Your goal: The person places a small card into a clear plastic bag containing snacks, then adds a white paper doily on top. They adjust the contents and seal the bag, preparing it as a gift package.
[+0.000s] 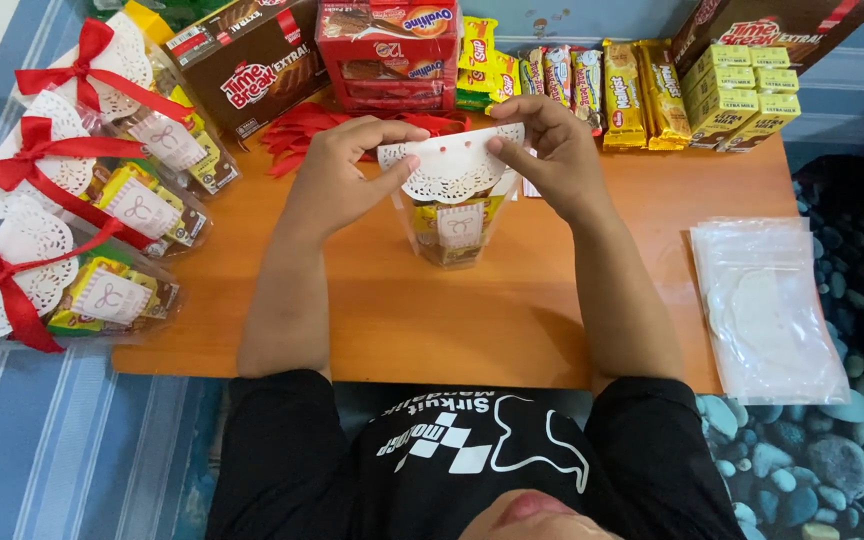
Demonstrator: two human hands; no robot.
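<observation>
Both hands, left hand and right hand, pinch a folded doily over the snack bag mid-table; threading ribbon through its 2 holes likely comes next.

A person in a black short-sleeved T-shirt, its chest printed with white lettering, a checkered pattern and a looping white outline. The sleeves end well above each bare forearm, far back from the left hand and right hand.
</observation>
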